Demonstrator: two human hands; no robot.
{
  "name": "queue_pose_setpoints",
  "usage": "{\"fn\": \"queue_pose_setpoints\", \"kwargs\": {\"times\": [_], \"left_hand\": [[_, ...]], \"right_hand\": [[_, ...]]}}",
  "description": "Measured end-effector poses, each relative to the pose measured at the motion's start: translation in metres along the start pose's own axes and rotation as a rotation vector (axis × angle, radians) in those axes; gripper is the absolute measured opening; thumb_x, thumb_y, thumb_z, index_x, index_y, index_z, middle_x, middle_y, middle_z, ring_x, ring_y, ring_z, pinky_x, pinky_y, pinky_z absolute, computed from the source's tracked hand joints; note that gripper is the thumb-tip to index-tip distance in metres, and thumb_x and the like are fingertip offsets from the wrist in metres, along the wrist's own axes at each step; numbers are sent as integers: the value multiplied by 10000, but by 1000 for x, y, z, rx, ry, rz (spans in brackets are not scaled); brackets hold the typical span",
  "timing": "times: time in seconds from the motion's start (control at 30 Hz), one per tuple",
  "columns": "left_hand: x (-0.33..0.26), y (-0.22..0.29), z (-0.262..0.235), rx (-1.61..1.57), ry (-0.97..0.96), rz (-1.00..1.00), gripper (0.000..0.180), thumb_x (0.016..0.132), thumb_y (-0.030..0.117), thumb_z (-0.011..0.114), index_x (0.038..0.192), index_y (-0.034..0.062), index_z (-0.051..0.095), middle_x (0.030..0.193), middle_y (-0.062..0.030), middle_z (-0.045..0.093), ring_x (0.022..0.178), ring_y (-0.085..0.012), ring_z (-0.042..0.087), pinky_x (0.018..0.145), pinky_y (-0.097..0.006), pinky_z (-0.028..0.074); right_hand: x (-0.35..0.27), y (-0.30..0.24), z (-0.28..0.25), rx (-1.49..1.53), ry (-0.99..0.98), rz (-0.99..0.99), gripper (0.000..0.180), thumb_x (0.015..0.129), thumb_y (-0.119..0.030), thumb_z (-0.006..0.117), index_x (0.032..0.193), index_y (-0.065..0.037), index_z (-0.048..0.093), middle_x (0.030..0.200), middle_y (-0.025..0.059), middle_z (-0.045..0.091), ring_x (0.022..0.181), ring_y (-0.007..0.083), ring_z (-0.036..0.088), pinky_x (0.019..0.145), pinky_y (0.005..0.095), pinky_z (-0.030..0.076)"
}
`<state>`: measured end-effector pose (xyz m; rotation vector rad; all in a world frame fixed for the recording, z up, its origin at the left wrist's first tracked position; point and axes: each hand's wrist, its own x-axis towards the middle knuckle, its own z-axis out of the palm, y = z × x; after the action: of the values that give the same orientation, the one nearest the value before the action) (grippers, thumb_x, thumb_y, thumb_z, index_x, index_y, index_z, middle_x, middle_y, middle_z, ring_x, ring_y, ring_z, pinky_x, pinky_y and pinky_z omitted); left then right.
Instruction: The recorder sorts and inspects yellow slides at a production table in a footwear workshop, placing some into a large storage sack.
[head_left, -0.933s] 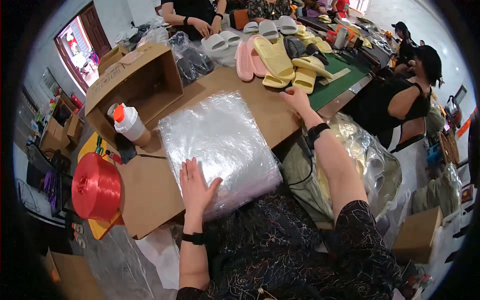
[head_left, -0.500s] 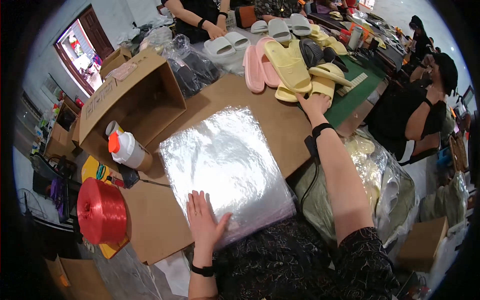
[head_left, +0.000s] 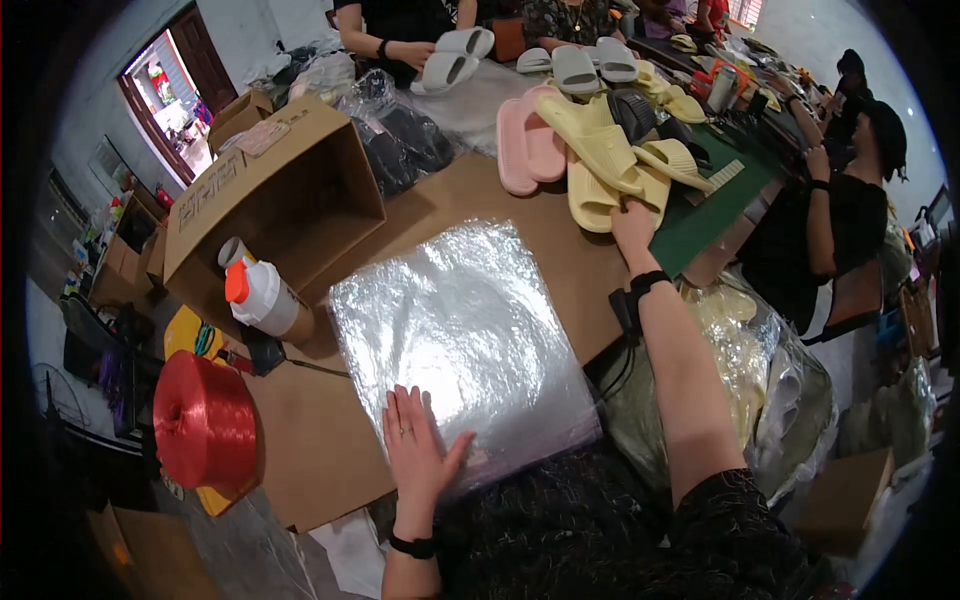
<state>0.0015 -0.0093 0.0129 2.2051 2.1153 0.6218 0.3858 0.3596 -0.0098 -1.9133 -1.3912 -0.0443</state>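
Note:
My left hand point(head_left: 420, 445) lies flat, fingers stretched, on the near left part of a stack of clear, shiny plastic bags point(head_left: 470, 310). Farther off to the right, my right hand point(head_left: 633, 225) is closed on the near edge of a pair of yellow slippers point(head_left: 592, 212); its fingertips are partly hidden. Another yellow slipper point(head_left: 590, 138) rests across that pair, behind my fingers. Left of them lies a pair of pink slippers point(head_left: 516, 150). A black slipper point(head_left: 632, 115) sits among the yellow ones.
An open cardboard box point(head_left: 270, 190) lies on its side at the left, with a white bottle with an orange cap point(head_left: 262, 295) before it. A red twine roll point(head_left: 205, 420) stands at the near left. Across the table a person's hand point(head_left: 410, 53) holds white slippers point(head_left: 450, 62).
My right hand has closed on the yellow pair and drawn it a little nearer. My left hand stays flat on the bags. The person opposite has lifted the white slippers.

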Motion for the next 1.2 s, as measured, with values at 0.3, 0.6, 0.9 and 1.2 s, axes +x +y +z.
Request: {"fn": "queue_pose_setpoints", "kwargs": {"times": [0.3,0.6,0.9,1.2], "left_hand": [[4,-4,5,-17,41,7,955,870,569,646,1513,-39,287,1541,-332,295,1465,-466,229,1206,-527,167],[-2,-8,13,-46,79,-23,952,856,532,671,1506,-51,292,1531,-337,317,1465,-452,239,1211,-507,153],[-4,-5,12,-13,77,4,951,863,568,650,1501,-46,303,1530,-345,308,1454,-471,244,1202,-508,173],[-1,-7,14,-16,72,-16,929,880,574,638,1504,-32,312,1535,-325,317,1465,-452,241,1205,-501,179]], "right_hand": [[-142,-55,-30,49,-114,-305,263,794,-200,670,932,17,614,1025,197,642,1025,385,586,902,503,455],[-158,-100,-117,73,-737,-198,695,720,-594,753,1054,14,712,1050,199,690,1030,336,642,931,414,493],[-83,-30,-94,79,-88,-460,484,727,-387,788,1054,-36,722,1025,181,708,1026,355,654,906,440,518],[-48,-92,-150,867,-547,75,335,906,-324,698,999,-5,742,871,72,731,812,185,692,741,295,533]]}}
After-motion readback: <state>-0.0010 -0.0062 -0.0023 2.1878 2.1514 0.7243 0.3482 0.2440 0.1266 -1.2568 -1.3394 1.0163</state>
